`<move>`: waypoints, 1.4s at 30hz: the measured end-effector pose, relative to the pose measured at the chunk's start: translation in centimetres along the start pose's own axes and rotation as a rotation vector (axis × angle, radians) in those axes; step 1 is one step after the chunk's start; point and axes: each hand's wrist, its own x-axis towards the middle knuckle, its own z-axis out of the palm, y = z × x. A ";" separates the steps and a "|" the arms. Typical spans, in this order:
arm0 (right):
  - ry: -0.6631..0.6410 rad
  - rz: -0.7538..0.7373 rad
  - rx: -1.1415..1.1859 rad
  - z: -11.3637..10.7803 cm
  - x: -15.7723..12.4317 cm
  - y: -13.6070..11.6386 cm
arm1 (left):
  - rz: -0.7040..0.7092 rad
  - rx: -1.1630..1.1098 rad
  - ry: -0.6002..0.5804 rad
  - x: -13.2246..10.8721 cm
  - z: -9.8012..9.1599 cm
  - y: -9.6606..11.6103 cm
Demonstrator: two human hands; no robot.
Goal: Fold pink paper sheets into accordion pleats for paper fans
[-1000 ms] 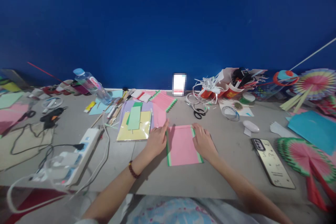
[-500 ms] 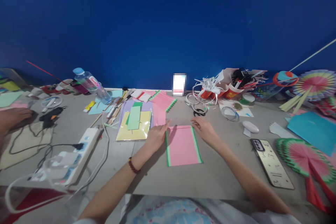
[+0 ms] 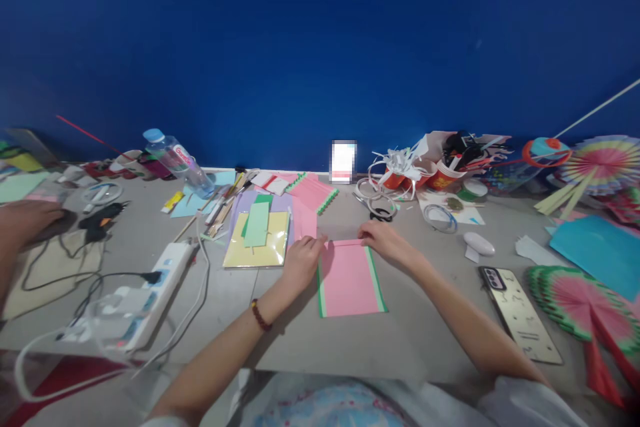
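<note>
A pink sheet of paper (image 3: 350,283) with green strips down both side edges lies flat on the grey table in front of me. Along its far edge runs a narrow folded band. At the far left corner my left hand (image 3: 303,263) is closed, fingers curled onto the paper's edge. My right hand (image 3: 384,241) pinches the far right corner, its fingertips bent over the band. A beaded bracelet (image 3: 261,315) circles my left wrist.
Left of the sheet lie a yellow paper pack (image 3: 273,240), a power strip (image 3: 155,293) and a water bottle (image 3: 183,163). To the right are a phone (image 3: 523,317), a folded paper fan (image 3: 575,300) and scissors (image 3: 381,215). Another person's hand (image 3: 30,220) rests at far left.
My fingers, straighter before, have curled in onto the far corners of the pink paper. My right hand has moved slightly left. The paper stays in nearly the same place.
</note>
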 end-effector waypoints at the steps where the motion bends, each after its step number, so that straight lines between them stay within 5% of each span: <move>1: -0.008 0.013 -0.003 0.0 0.2 0.2 | 0.010 0.006 -0.036 0.2 -0.3 0.1; 9: -0.150 0.085 0.041 0.1 2.1 2.3 | 0.047 -0.006 -0.160 2.0 -1.6 0.2; 18: -0.195 0.088 0.081 -0.1 1.4 2.1 | -0.018 -0.346 -0.222 3.7 -1.6 -1.3; 24: -0.113 0.066 0.093 -1.9 1.1 1.0 | -0.022 -0.445 -0.202 4.7 -2.9 -2.3; 28: 0.174 -0.087 0.070 -4.5 0.0 -1.4 | -0.018 -0.424 0.000 5.1 -6.6 -1.6; 32: 0.789 -0.413 -0.098 -5.4 -1.8 -3.0 | 0.242 -0.137 0.708 4.2 -8.8 -0.3; 35: 0.908 -0.523 -0.346 -3.4 -3.1 -2.2 | 0.434 0.082 0.840 2.8 -7.2 -0.3; 40: 0.684 -0.565 -0.600 2.9 -4.7 0.9 | 0.590 0.212 0.495 0.3 -1.7 -0.9; 42: 0.602 -0.574 -0.608 4.7 -5.3 1.7 | 0.605 0.213 0.448 -0.6 -0.3 -0.8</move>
